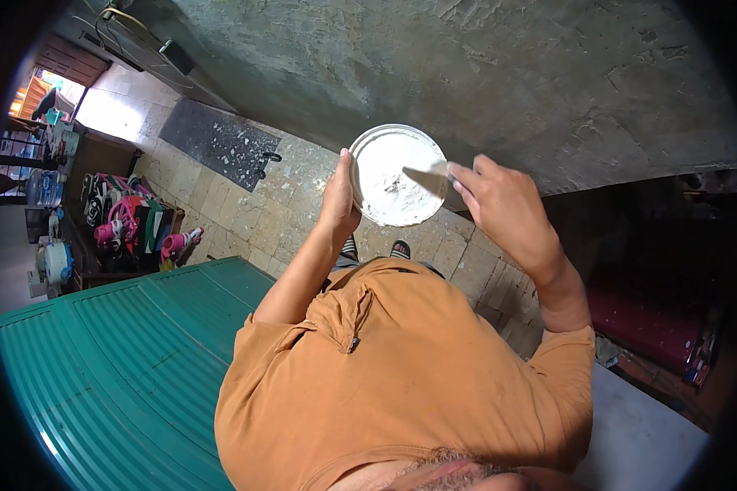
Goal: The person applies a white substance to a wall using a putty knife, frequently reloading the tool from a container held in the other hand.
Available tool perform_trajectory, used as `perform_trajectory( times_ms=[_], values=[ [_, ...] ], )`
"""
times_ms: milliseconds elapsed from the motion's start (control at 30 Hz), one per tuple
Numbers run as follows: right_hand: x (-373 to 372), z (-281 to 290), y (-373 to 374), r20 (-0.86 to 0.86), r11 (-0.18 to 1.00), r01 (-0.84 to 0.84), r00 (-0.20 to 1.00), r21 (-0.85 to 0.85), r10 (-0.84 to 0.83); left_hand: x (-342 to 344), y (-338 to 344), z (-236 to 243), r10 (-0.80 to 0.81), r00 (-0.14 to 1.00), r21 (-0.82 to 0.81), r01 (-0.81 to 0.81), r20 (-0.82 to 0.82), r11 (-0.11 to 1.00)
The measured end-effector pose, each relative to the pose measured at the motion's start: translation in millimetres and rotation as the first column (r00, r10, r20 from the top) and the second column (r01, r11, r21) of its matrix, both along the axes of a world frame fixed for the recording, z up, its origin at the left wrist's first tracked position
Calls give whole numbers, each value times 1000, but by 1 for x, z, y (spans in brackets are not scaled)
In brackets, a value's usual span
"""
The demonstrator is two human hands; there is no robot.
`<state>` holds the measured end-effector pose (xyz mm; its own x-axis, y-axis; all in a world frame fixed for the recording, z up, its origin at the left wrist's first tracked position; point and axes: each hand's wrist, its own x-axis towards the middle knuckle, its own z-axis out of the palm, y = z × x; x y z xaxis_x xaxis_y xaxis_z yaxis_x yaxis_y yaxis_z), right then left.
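A round white tub (398, 128) of lumpy white material (375, 164) is held up before the person's orange shirt (409, 352), the left hand (341, 198) curled round its left side. Opposite, the right hand (504, 209) grips a flat-bladed spatula (425, 176), its blade reaching over the white stuff. Beneath I see beige floor tiles (250, 217); ahead, a rough grey plastered wall (508, 82); leftward, a dark, white-spattered mat (209, 135) and a green ribbed panel (139, 344).
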<state>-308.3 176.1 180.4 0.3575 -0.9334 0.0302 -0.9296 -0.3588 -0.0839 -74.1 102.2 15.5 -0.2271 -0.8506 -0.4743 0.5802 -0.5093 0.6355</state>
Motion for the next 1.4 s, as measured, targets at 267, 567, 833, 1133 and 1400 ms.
perform_trajectory(
  times_ms=[267, 567, 833, 1133, 1400],
  values=[
    [-9, 5, 15, 56, 998, -49, 997, -37, 51, -8, 8, 3, 41, 999, -83, -41, -7, 996],
    [18, -13, -1, 11, 982, -49, 999, -183, 51, -12, -1, -3, 26, 998, -140, -35, -62, 990],
    [50, -1, -7, 13, 982, 167, 986, -84, -166, 16, -29, -4, -51, 997, -124, 43, -66, 991],
    [91, 6, -13, 105, 990, 91, 991, -109, -79, 63, -59, -4, -51, 996, -60, 47, -67, 997],
    [108, 6, -32, 87, 995, 59, 995, -84, -52, 77, -69, -3, -80, 996, -30, 79, -40, 996]
  ],
)
